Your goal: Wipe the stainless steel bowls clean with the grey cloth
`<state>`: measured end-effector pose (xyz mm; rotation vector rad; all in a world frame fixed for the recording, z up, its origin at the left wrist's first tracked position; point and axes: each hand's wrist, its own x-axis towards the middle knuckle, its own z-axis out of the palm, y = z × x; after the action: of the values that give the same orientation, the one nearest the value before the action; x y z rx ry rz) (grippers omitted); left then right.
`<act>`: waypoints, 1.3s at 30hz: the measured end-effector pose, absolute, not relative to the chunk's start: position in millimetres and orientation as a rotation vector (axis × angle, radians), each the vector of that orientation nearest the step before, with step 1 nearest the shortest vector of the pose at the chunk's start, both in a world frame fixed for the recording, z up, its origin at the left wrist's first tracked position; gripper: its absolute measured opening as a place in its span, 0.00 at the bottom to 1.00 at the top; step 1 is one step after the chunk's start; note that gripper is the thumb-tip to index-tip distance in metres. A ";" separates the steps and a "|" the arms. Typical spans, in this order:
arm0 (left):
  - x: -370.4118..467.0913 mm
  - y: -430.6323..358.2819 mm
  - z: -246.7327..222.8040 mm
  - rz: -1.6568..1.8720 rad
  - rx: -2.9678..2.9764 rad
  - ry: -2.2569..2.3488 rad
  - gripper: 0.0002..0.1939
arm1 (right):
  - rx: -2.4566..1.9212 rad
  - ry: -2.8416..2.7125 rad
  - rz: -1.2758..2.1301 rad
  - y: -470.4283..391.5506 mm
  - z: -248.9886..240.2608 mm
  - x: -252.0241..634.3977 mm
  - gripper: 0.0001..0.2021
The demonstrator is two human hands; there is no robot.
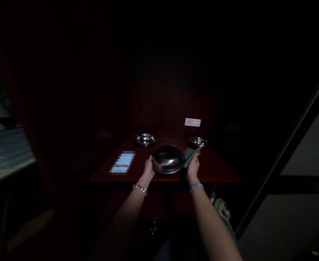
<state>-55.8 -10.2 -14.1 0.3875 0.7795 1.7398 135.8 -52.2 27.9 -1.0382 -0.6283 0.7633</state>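
A shiny metal bowl (168,159) is held bottom up above the front of a dark red shelf (216,170). My left hand (148,168) grips its left rim, thumb along the side. At the bowl's right edge, my right hand (193,166) is closed on a grey cloth (189,156), which touches the rim. Behind to the left, a second metal bowl (145,140) stands upright on the shelf. Another, smaller-looking metal bowl (198,142) sits at the back right, its front partly behind the cloth.
A pixelated bright rectangle (123,162) lies on the shelf's left side. On the back wall is a white socket plate (192,122). Below the shelf are a drawer knob (153,227) and a pale perforated shoe (222,207). Dark cabinet walls rise on both sides.
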 end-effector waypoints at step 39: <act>-53.0 -26.2 -8.1 1.763 0.573 0.755 0.11 | -0.826 -2.489 -0.231 -97.7 38.0 108.3 0.30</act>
<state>-53.0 -26.2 -8.1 0.5726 0.7551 1.7634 108.3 -97.7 38.0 -0.8265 -2.4889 -0.2314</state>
